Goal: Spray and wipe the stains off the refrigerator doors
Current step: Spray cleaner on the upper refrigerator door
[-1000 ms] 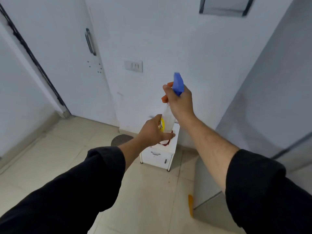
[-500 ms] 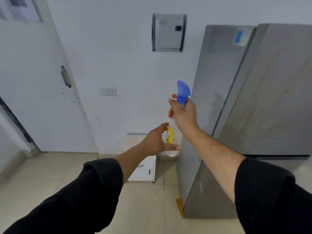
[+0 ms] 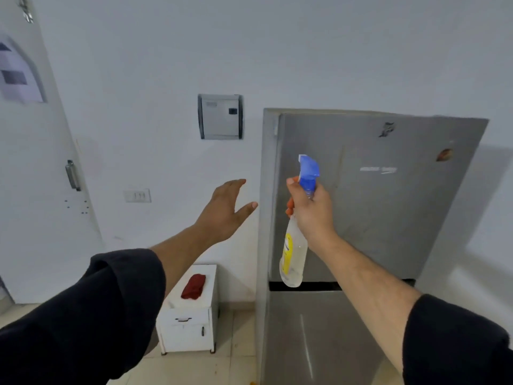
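You are holding the clear, blue-nozzled spray bottle (image 3: 294, 254) before the grey steel refrigerator's upper door (image 3: 388, 207), your right hand (image 3: 313, 211) curling its grip round the neck. Your left hand (image 3: 226, 211) is hovering just left, fingers spread, holding nothing. A red cloth (image 3: 193, 286) is lying on the low white cabinet (image 3: 186, 327) farther left.

The left hand (image 3: 224, 209) has let go of the spray bottle (image 3: 294, 254); its fingers (image 3: 238, 184) now spread open, apart from it on the left. The right hand (image 3: 313, 215) has raised the bottle before the upper refrigerator door (image 3: 388, 207), just beyond its fingers.
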